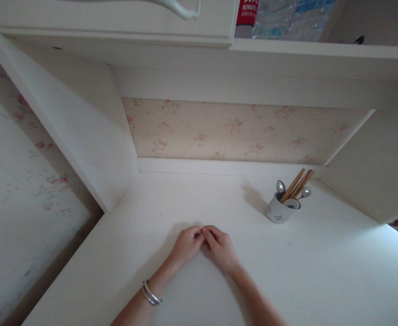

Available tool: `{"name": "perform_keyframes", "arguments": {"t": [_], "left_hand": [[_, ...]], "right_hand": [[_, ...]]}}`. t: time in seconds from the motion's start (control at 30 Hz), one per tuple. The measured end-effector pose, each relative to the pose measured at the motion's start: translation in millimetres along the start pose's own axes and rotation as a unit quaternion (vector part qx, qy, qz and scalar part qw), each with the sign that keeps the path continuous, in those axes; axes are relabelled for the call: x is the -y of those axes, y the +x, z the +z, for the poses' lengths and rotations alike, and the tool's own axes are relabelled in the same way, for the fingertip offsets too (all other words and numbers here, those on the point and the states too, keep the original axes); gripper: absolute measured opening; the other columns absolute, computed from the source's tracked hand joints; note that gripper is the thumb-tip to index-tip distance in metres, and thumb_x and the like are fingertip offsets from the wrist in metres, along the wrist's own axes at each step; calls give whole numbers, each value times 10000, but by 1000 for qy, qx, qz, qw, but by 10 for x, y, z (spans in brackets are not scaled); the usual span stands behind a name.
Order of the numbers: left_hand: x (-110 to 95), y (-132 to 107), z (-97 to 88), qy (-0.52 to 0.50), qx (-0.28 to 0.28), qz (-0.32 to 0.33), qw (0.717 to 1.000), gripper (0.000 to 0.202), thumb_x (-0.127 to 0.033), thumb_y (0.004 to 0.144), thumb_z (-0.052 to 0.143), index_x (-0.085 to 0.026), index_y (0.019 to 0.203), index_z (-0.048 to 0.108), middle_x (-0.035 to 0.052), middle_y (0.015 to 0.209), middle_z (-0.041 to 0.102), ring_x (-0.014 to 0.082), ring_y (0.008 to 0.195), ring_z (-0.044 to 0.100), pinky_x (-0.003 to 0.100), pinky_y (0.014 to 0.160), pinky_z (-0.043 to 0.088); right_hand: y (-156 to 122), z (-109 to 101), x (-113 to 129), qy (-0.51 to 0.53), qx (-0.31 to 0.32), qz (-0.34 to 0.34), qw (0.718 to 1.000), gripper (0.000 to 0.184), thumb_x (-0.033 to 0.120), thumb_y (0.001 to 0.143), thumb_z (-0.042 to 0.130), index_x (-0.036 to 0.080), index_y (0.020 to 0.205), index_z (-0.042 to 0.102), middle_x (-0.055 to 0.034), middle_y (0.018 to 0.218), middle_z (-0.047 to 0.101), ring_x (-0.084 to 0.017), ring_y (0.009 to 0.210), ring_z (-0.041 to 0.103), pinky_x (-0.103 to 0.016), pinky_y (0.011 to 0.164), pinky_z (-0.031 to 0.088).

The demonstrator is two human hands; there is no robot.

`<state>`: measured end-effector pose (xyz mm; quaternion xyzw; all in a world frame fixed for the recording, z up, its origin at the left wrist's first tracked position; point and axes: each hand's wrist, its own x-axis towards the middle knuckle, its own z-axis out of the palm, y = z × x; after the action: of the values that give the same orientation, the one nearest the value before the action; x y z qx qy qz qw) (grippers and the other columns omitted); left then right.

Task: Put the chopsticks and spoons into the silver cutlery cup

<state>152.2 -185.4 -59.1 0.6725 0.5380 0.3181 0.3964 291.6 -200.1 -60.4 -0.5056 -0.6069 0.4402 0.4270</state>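
My left hand (187,244) and my right hand (220,248) meet fingertip to fingertip over the white tabletop (134,253). Both are closed, thumbs and forefingers pinched together. Whatever lies between the fingers, if anything, is too small or hidden to make out. Silver bangles (150,293) circle my left wrist. Farther back to the right stands a white utensil holder (277,213) with dotted holes in its side. Wooden chopsticks (296,185) and metal spoons (280,186) stick up from it, and neither hand touches it.
White side panels bound the tabletop at left (83,122) and right (369,167). Flowered wallpaper (219,131) covers the back. Overhead, a shelf (321,49) holds clear plastic bottles (274,18) and a red-labelled item (246,13), beside a cabinet front (110,20) with a curved handle.
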Motion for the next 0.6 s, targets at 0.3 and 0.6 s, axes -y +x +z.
{"name": "perform_keyframes", "arguments": {"t": [0.3, 0.6], "left_hand": [[12, 4, 8, 1, -2, -1, 1000, 356, -417, 882, 462, -169, 673, 608, 7, 654, 639, 149, 623, 551, 246, 576, 341], [24, 4, 18, 0, -4, -4, 1000, 363, -429, 880, 460, -173, 657, 589, -4, 625, 606, 148, 607, 537, 248, 562, 326]], "right_hand": [[-1, 4, -10, 2, -5, 0, 1000, 373, 485, 936, 479, 190, 888, 702, -7, 707, 641, -155, 635, 540, -243, 586, 395], [2, 6, -13, 7, 1, 2, 1000, 363, 481, 938, 478, 195, 881, 695, 6, 671, 590, -149, 609, 502, -239, 563, 376]]}}
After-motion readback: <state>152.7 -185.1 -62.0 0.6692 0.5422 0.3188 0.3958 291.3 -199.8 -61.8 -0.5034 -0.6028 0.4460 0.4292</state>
